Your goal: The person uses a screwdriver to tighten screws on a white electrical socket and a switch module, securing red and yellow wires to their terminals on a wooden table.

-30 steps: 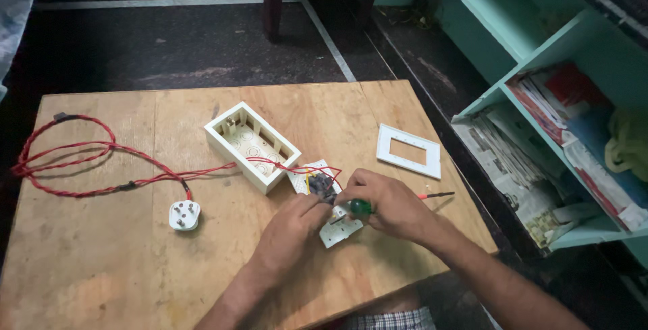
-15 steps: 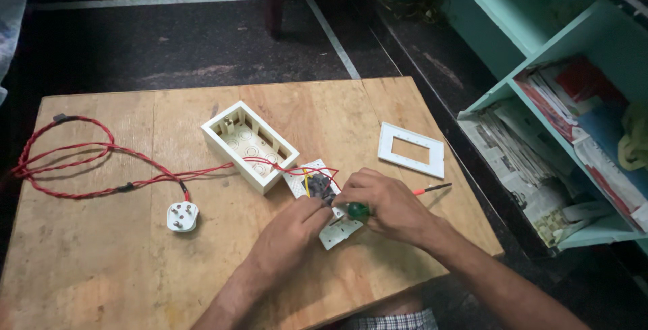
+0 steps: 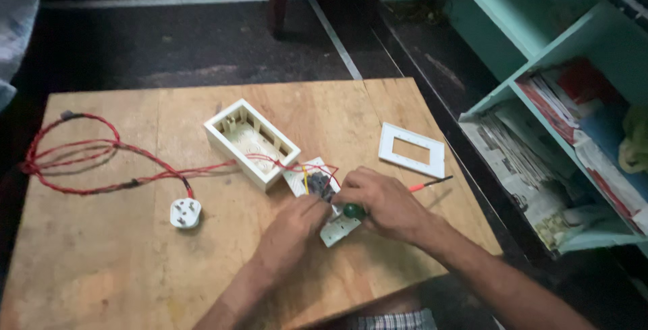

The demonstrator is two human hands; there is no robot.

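Switch plate (image 3: 329, 202) sits near the front middle of the wooden table (image 3: 101, 262), and both your hands are on it in the head view. Your left hand (image 3: 293, 225) has its fingers curled down over the plate's near edge, pinning it flat; you can't see the fingertips, so how tightly it grips is hard to tell. Your right hand (image 3: 378, 202) is closed around a green-handled screwdriver (image 3: 353, 210), only the rounded green end showing out of the fist. That handle points toward your left hand and the dark switch block (image 3: 318, 185) on the plate; the blade itself is hidden. The plate's long axis runs diagonally, from the far left by the white back box (image 3: 251, 142) toward you on the right. Thin red and yellow wires (image 3: 297, 167) loop from the box onto the plate. A red-tipped tester (image 3: 430, 183) lies just beyond your right hand, near the white frame (image 3: 412, 150). Red cord (image 3: 88, 161) trails off left to the white plug (image 3: 185, 212).

Against half a second ago, your hands and the plate hold the same spot, same grip; nothing on the table has shifted.
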